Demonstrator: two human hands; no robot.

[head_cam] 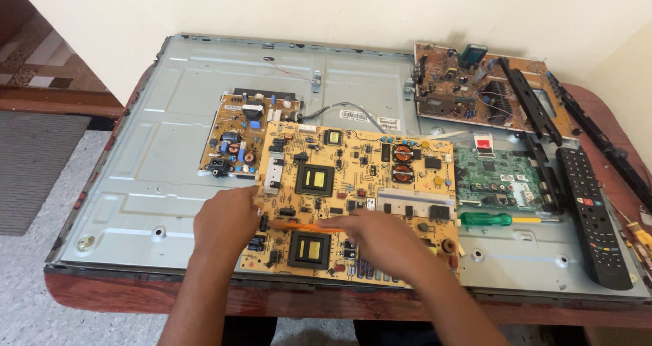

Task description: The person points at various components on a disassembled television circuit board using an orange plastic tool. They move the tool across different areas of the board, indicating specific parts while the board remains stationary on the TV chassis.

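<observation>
A large yellow circuit board (353, 183) with black transformers and copper coils lies on the grey metal back panel (170, 156) of a flat screen. My left hand (227, 224) grips the board's left edge. My right hand (384, 241) rests on the board's lower middle and holds a thin orange tool (299, 228) that lies flat across the board, pointing left. A smaller yellow board (241, 139) sits partly under the big board's upper left corner.
A green circuit board (492, 176) and a green-handled screwdriver (489, 219) lie to the right. A black remote control (591, 210) rests near the right edge. A brown board (475, 91) with black strips sits at the back right. The table's red-brown edge (136, 298) runs along the front.
</observation>
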